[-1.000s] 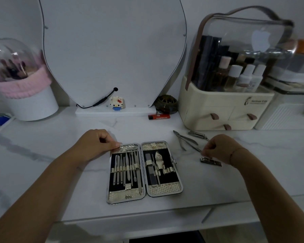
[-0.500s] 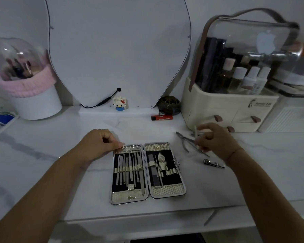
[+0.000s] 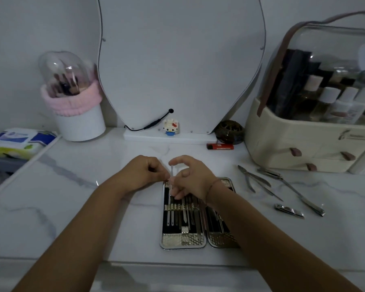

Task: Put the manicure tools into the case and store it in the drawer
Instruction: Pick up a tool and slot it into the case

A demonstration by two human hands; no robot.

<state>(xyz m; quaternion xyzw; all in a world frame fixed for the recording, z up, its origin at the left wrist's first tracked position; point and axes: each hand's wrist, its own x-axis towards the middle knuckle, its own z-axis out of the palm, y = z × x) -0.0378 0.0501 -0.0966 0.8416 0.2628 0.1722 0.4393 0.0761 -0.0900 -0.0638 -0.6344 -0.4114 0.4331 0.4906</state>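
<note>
as the open case (image 3: 182,239) lay flat on the counter (image 3: 82,197), the left hand (image 3: 142,175) was curled at its far corner, though a grip could not be confirmed. a thin tool (image 3: 171,172) was pinched by the right hand (image 3: 193,179) over the left half; it could be jammed askew against crowded neighbours. print on the organiser (image 3: 282,142) and lighter (image 3: 219,146) could not be read.

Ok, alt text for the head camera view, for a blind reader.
A right hand holds a thin silver tool at the left half of an open silver manicure case on a white marble counter; the left hand grips the case's far corner. Loose steel tools lie to its right.
</note>
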